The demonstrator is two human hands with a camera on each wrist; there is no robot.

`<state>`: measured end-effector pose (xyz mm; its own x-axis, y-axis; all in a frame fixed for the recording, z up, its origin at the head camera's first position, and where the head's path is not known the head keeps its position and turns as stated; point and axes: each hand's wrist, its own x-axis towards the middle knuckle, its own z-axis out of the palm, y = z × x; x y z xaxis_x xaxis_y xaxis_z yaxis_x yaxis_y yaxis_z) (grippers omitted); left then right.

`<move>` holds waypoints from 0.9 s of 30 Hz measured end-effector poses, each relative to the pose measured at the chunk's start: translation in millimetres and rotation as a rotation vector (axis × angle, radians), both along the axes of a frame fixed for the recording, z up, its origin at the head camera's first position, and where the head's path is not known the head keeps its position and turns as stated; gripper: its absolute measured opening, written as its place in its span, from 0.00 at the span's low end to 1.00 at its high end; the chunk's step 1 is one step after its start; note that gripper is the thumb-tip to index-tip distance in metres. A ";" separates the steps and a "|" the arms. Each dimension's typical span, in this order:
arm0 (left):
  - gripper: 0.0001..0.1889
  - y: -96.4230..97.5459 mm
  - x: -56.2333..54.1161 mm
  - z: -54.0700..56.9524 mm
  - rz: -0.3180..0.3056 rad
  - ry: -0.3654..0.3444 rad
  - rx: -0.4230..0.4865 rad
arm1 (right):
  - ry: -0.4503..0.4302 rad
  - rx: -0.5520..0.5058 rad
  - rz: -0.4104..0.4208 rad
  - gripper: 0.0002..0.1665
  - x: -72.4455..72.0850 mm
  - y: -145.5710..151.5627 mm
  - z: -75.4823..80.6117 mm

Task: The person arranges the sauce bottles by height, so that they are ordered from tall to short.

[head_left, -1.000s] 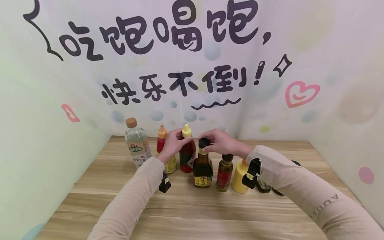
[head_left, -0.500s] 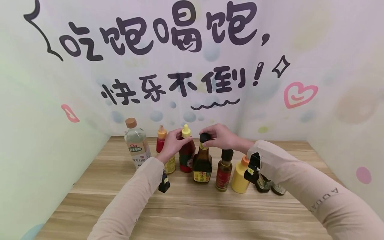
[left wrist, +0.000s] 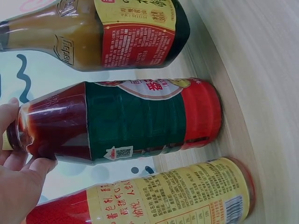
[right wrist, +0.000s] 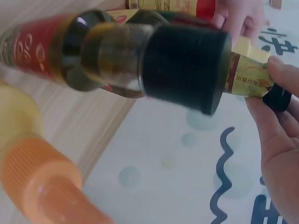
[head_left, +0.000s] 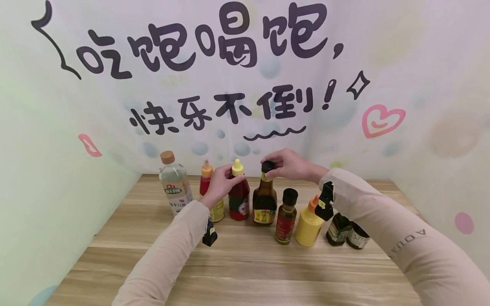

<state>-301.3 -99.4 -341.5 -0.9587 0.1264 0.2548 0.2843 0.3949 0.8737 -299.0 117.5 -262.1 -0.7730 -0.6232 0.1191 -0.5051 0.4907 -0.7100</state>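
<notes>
My left hand (head_left: pixel 222 180) grips the neck of a ketchup bottle (head_left: pixel 239 202) with a yellow nozzle cap. In the left wrist view the thumb and fingers wrap its neck, above the dark green label (left wrist: pixel 135 121). My right hand (head_left: pixel 289 165) pinches a dark soy sauce bottle (head_left: pixel 265 197) around its black cap and neck. The soy sauce bottle stands upright just right of the ketchup bottle. In the right wrist view, the yellow neck band (right wrist: pixel 250 77) shows between thumb and fingers, while a nearer bottle's black cap (right wrist: pixel 184 67) hides much of the rest.
To the left are a clear vinegar bottle (head_left: pixel 174 182) and a red squeeze bottle (head_left: pixel 205 183), partly behind my left arm. On the right stand a small red-labelled bottle (head_left: pixel 286 221), a yellow squeeze bottle (head_left: pixel 308 229) and two dark jars (head_left: pixel 338 229). A printed backdrop (head_left: pixel 245 85) hangs behind the table.
My right hand has moved the soy sauce bottle back and slightly right. The left hand stays on the ketchup bottle. The dark jars show more as the right arm rises.
</notes>
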 end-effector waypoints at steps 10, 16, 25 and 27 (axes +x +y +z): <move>0.16 0.3 0.4 0.4 0.003 0.004 0.003 | -0.034 0.007 -0.039 0.23 -12.8 4.0 -5.1; 0.16 0.9 1.5 1.1 0.012 -0.001 0.002 | -0.057 0.005 -0.052 0.23 -15.1 3.7 -7.4; 0.17 1.5 1.4 1.3 0.012 -0.015 0.003 | -0.058 0.010 -0.060 0.23 -19.9 3.4 -14.8; 0.17 1.1 0.9 0.6 0.015 -0.014 0.001 | -0.061 0.012 -0.060 0.23 -20.9 3.1 -16.2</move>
